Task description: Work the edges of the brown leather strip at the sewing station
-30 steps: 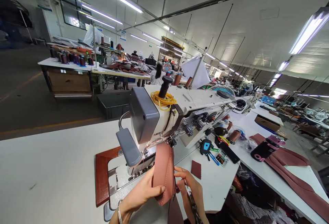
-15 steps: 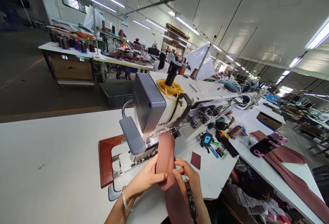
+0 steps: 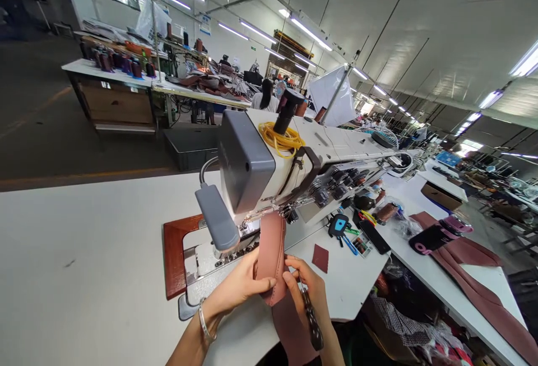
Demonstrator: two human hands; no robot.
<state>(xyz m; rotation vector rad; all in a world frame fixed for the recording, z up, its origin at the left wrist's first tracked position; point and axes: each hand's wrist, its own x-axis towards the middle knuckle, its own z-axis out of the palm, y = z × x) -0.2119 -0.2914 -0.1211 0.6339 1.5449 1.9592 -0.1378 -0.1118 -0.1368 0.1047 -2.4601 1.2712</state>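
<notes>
A folded pink leather piece [image 3: 271,254] stands upright under the head of a white sewing machine [image 3: 294,170]. My left hand [image 3: 237,287], with a bracelet on the wrist, grips the piece from the left, thumb across its front. My right hand [image 3: 309,293] pinches the piece's right edge and also holds a dark-handled tool [image 3: 311,321] that points down along the palm. More pink leather [image 3: 290,327] hangs below the table edge.
A white table [image 3: 84,259] carries the machine. Right of the machine lie a small maroon patch [image 3: 320,258], a blue tag [image 3: 337,226], a phone [image 3: 373,237] and thread cones. Long pink leather strips [image 3: 474,282] lie on the neighbouring table. Other people work far behind.
The view tilted down slightly. Both hands and the leather piece stay at the machine, shifted a little upward in view; the grip is unchanged.
</notes>
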